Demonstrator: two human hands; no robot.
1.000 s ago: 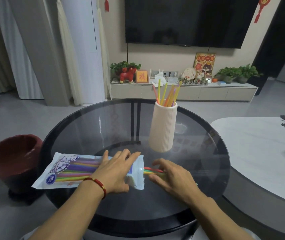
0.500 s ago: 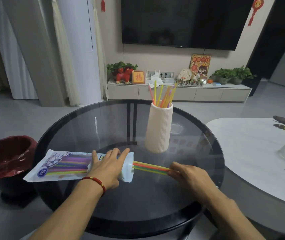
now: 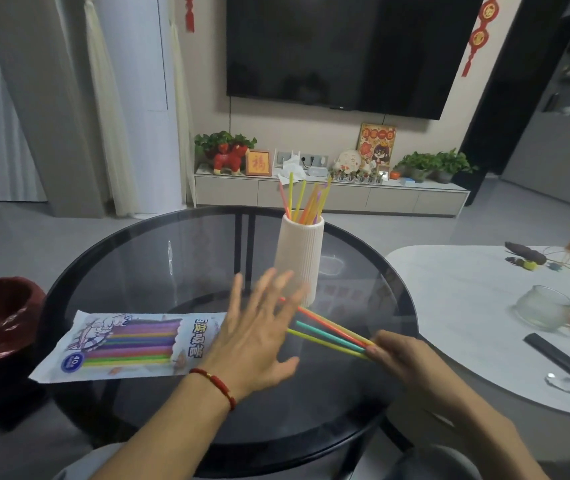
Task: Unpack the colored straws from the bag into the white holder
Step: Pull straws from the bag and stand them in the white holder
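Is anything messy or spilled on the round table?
Nothing looks spilled or broken. The white holder stands upright with straws in it, the bag lies flat on the glass table, and the right hand holds a few straws neatly by one end.

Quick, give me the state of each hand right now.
Left hand: open, fingers spread, holding nothing, above the bag.
Right hand: closed on a few colored straws.
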